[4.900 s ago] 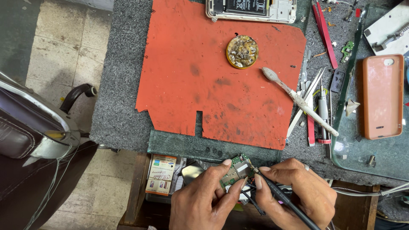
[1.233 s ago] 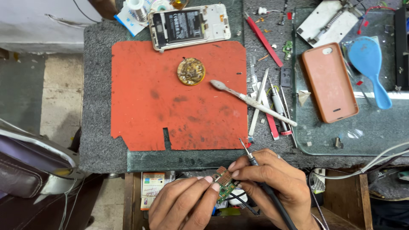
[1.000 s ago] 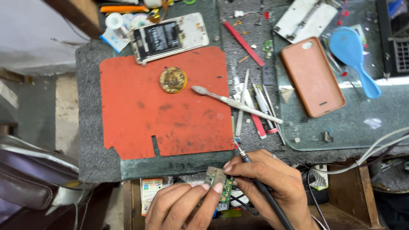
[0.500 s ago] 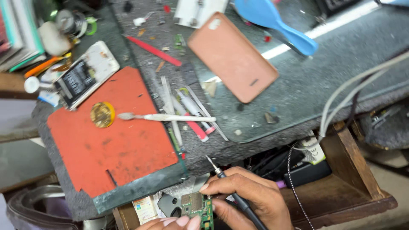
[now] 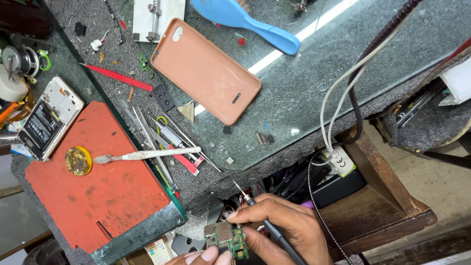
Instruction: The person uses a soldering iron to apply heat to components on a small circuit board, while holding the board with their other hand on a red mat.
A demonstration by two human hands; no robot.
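At the bottom of the head view my right hand [image 5: 287,230] grips a black soldering iron [image 5: 267,226], its thin tip pointing up and left toward the bench edge. Just left of it sits a small green circuit board [image 5: 227,239]; fingertips of my left hand [image 5: 203,256] pinch its lower edge, and most of that hand is cut off by the frame. Both hands hover below the front edge of the workbench.
On the bench lie an orange mat [image 5: 93,191] with a round flux tin [image 5: 78,160], a white toothbrush [image 5: 147,155], an opened phone [image 5: 48,118], a salmon phone case [image 5: 206,77], a blue brush [image 5: 245,19], tweezers and pens. Cables [image 5: 338,105] hang over the edge toward a wooden shelf [image 5: 378,206].
The view has swung right and tilted, so the bench now slants to the upper left. My hands still hold the iron and the board in about the same grip.
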